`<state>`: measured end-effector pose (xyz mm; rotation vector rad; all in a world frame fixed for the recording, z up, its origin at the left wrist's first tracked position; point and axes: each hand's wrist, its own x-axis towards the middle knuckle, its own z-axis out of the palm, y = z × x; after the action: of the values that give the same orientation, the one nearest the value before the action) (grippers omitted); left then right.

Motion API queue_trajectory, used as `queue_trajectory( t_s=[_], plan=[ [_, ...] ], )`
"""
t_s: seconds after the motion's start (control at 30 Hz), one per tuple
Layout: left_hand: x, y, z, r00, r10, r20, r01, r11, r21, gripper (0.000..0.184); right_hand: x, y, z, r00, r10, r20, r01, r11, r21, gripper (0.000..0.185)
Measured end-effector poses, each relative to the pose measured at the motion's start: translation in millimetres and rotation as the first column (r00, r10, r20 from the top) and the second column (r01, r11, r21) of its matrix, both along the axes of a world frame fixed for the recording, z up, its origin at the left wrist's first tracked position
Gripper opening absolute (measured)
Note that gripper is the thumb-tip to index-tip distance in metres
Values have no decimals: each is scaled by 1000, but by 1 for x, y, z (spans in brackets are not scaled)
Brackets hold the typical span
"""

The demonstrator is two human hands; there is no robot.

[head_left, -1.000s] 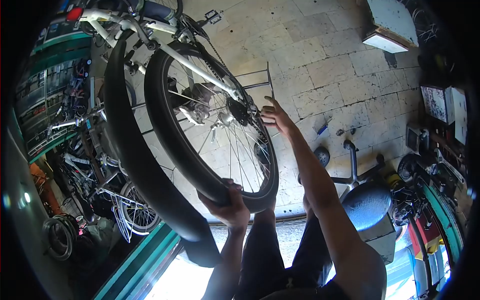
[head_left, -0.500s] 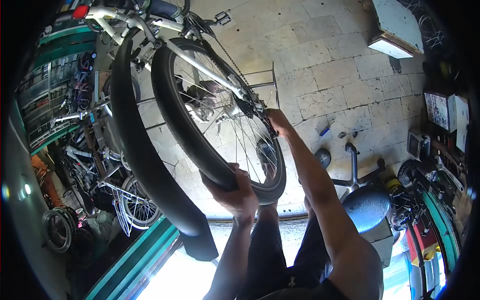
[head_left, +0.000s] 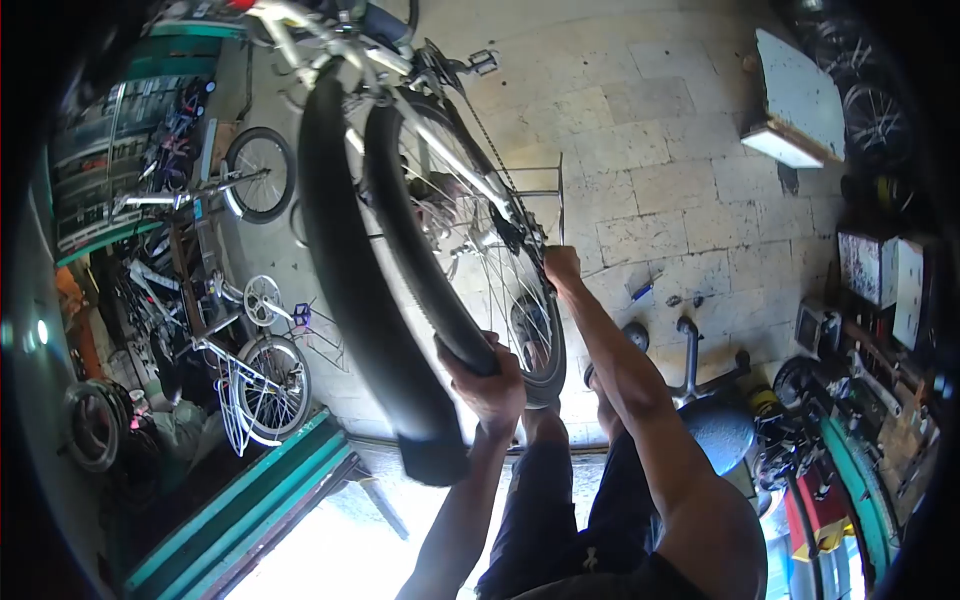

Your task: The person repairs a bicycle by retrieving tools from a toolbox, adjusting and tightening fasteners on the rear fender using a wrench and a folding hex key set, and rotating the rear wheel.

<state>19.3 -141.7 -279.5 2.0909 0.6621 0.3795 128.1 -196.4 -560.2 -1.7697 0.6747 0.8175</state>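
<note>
The rear wheel of a white-framed bicycle, with a black tire [head_left: 400,235], stands tilted before me. My left hand [head_left: 487,385] is closed round the tire at its near end. My right hand [head_left: 562,268] is closed at the hub side, by the rear derailleur [head_left: 515,235]; whatever its fingers hold is hidden. A long black mudguard [head_left: 350,270] hangs left of the wheel, apart from the tire, its lower end blurred near my left forearm. The chain [head_left: 480,130] runs up from the derailleur toward the crank and pedal [head_left: 482,62].
Several bicycles, one with a white rear wheel [head_left: 270,385], crowd the left side. To the right are a round stool [head_left: 715,430], a metal stand [head_left: 690,355] and a white box [head_left: 800,100]. A blue-handled tool [head_left: 642,290] lies on the tiled floor [head_left: 660,200].
The bicycle and mudguard have swung to the right in view, the mudguard's lower end moving nearer my left forearm. Both hands keep their places on the wheel. The view has shifted slightly.
</note>
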Motion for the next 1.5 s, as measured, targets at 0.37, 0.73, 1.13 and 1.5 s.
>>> queue_trajectory(
  t_s=[0.37, 0.73, 1.13, 1.5],
  plan=[
    [-14, 10, -14, 993, -96, -63, 112, 938, 327, 33, 156, -76, 206, 993, -94, 75, 62, 934, 352, 40],
    [-10, -3, -11, 989, 134, -56, -144, 952, -271, 44, 397, 24, 553, 969, -1, 249, -189, 650, 736, 84],
    [10, -14, 21, 835, 279, -474, -396, 903, -166, 40, 470, 134, 580, 875, 318, 365, -484, 585, 651, 49],
    [23, -51, 23, 731, 634, -253, -613, 773, 167, 47, 458, 139, 592, 901, 417, 123, -269, 315, 910, 39]
  ],
)
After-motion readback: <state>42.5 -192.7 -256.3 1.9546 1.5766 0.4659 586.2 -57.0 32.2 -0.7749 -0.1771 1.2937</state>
